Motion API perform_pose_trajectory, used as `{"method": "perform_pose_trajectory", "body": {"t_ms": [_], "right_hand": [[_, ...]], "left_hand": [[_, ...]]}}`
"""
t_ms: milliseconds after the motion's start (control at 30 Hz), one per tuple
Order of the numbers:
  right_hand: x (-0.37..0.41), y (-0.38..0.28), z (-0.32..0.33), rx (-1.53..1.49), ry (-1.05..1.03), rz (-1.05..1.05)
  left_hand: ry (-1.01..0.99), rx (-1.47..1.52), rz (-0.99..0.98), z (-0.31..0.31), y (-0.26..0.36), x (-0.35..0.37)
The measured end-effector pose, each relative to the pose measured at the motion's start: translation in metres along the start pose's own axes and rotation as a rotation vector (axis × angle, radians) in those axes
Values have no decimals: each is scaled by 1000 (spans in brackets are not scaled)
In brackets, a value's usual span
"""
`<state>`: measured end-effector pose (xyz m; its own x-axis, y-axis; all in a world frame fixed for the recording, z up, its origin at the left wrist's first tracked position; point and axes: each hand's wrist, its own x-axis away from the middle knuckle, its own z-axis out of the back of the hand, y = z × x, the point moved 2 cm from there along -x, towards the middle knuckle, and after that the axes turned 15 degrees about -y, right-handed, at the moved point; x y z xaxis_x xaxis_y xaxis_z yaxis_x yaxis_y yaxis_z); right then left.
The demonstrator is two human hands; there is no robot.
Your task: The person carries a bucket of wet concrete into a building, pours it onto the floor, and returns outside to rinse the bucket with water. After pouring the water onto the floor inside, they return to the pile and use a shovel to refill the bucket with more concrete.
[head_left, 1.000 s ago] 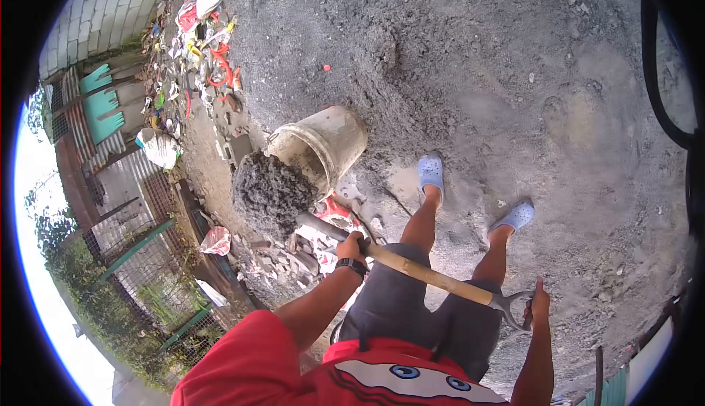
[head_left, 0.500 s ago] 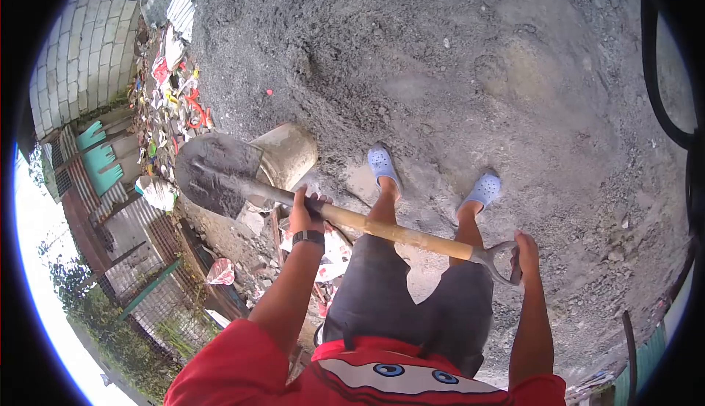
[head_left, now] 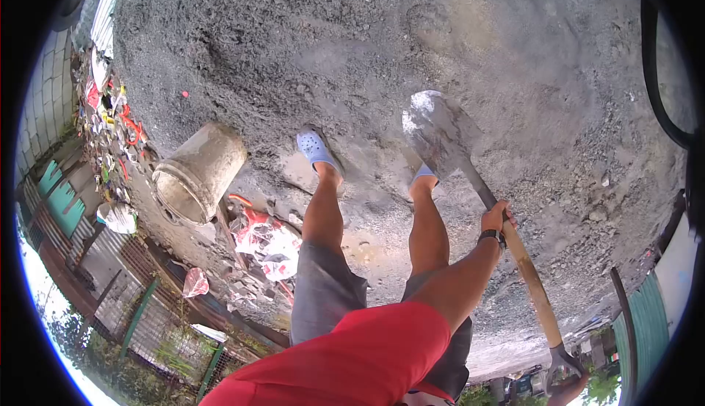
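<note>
I see left hand (head_left: 498, 217) closed round shovel (head_left: 534, 285) shaft, right of centre, blade above it. Right hand (head_left: 569, 390) at end grip, lower right; can't tell how closed. Bucket (head_left: 214, 158) on its side, left, mouth facing lower left.

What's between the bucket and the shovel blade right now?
In the head view, the left clog lies between the bucket and the shovel blade, with gray, gritty ground around it.
</note>
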<state>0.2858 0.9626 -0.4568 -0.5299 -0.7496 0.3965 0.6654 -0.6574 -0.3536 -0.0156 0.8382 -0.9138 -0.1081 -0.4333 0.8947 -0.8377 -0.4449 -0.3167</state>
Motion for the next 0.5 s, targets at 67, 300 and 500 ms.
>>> {"method": "perform_pose_trajectory", "body": {"t_ms": [67,300,500], "right_hand": [[-16,-2,45,-57,24,49],[43,-15,-316,-34,-406,39],[87,47,-335,-182,-526,-39]], "left_hand": [[41,39,70,2,-10,5],[-45,69,-145,52,308,-3],[-76,-88,-274,94,376,-4]]}}
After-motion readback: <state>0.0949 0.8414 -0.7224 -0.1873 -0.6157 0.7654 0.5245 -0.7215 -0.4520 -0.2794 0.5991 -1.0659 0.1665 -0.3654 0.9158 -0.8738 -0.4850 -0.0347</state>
